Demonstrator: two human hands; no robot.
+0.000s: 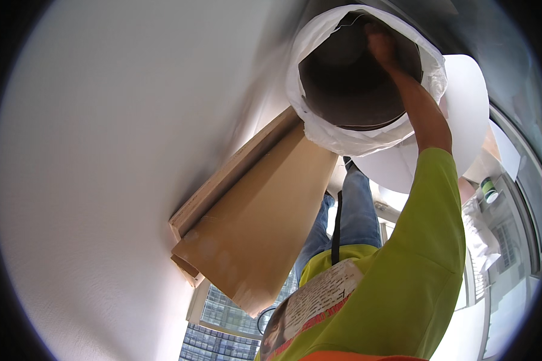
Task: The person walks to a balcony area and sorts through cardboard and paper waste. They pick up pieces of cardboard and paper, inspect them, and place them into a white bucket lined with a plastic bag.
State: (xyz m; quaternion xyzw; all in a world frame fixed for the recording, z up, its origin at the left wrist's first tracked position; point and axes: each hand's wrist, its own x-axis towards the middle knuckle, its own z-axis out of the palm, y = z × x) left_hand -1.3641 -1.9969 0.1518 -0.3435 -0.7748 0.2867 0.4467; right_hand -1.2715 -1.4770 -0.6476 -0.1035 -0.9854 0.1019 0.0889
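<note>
My right hand (381,44) is inside the round opening of a large dark hollow cylinder (350,101), near its upper right inner wall. The hand lies in shadow and its fingers look curled, but I cannot make out whether they grip anything. White plastic sheeting (343,143) wraps the cylinder and is bunched around its rim. A thin pale strand (347,23) shows at the opening's top edge. My bare forearm crosses the right side of the rim. My left hand is out of view.
Tan boards (257,203) lean along the white wall (108,158) on the left. A white curved sheet (467,99) stands right of the cylinder. Farther right are a green-and-white container (488,189), crumpled white plastic (481,234) and glass panes (508,243). A window (235,307) shows below the boards.
</note>
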